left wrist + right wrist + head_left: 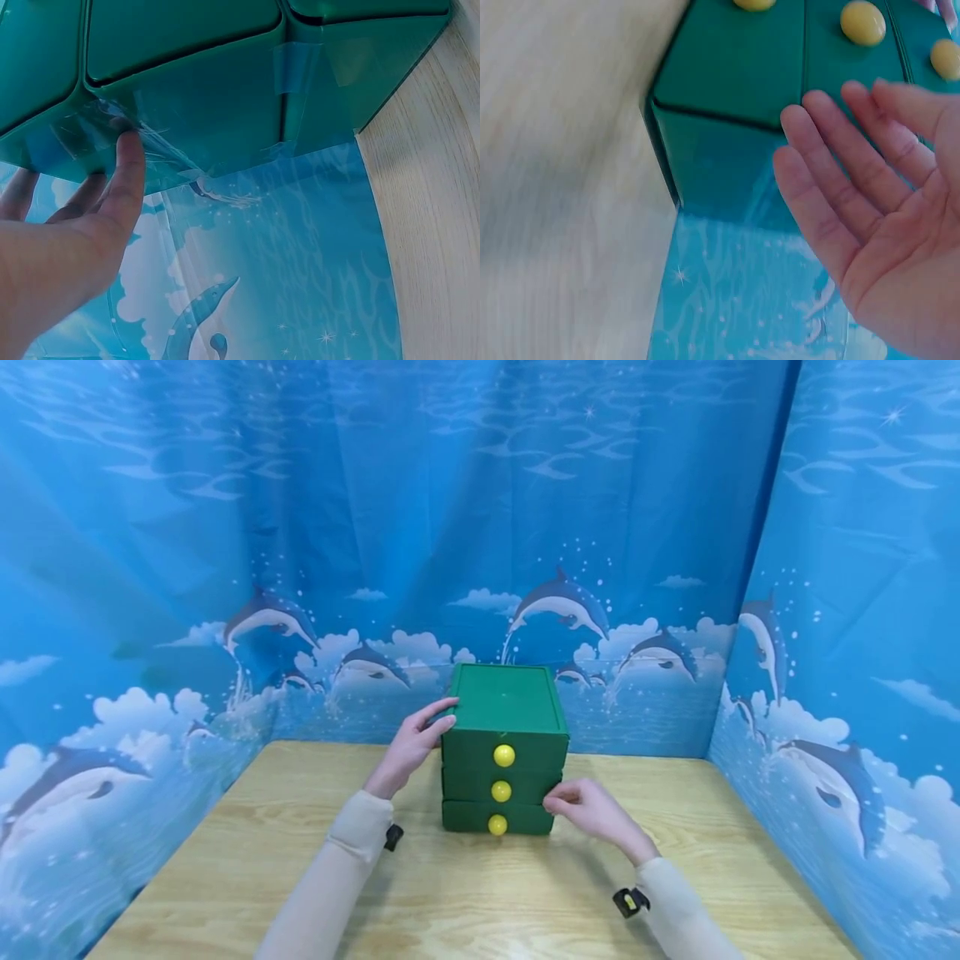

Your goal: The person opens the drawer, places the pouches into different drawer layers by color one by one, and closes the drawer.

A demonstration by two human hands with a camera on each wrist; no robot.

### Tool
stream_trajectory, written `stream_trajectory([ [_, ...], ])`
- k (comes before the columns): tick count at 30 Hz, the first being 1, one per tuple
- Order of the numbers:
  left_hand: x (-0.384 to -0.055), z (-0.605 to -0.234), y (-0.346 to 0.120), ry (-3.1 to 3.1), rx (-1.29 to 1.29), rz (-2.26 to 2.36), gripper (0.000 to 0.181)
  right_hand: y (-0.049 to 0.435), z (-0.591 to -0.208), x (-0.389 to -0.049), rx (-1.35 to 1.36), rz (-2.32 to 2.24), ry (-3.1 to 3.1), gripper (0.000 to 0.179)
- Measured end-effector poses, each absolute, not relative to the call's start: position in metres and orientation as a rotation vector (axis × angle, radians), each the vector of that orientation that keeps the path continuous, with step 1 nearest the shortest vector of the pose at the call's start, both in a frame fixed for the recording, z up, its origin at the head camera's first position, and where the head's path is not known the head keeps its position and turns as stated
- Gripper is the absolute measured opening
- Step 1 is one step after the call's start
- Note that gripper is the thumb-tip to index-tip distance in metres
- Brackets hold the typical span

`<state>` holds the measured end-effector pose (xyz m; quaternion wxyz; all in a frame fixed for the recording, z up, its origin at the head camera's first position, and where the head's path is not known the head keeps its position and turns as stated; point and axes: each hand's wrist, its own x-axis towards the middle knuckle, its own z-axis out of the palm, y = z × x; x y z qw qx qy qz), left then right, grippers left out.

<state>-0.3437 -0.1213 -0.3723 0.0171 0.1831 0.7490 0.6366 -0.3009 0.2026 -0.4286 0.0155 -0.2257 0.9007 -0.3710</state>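
A green cabinet (510,697) of three stacked drawers stands upright on the table, a round yellow knob (504,756) on each drawer front. My left hand (410,745) rests against its left side near the top, and the left wrist view shows those fingertips on the taped side wall (217,112). By the right front edge is my right hand (596,810), level with the middle and bottom drawers. In the right wrist view its fingers (847,176) reach out lightly bent beside the drawer fronts, with nothing between them. All three drawers look pushed in.
The cabinet stands on a light wood table (480,902). Blue curtains (420,527) printed with dolphins hang behind it and along both sides. A dark wrist device (632,902) sits at the right cuff, another (393,837) at the left.
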Motion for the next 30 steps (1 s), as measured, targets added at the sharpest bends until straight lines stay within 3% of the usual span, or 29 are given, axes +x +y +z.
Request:
stream_trajectory([
  [19, -0.341, -0.377, -0.124, 2.372, 0.591, 1.925, 0.051, 0.220, -0.426, -0.304, -0.426, -1.277, 2.967, 0.036],
  [30, -0.337, -0.388, -0.133, 2.437, 0.612, 1.858, 0.061, 0.232, -0.429, -0.308, -0.419, -1.070, 3.142, 0.064],
])
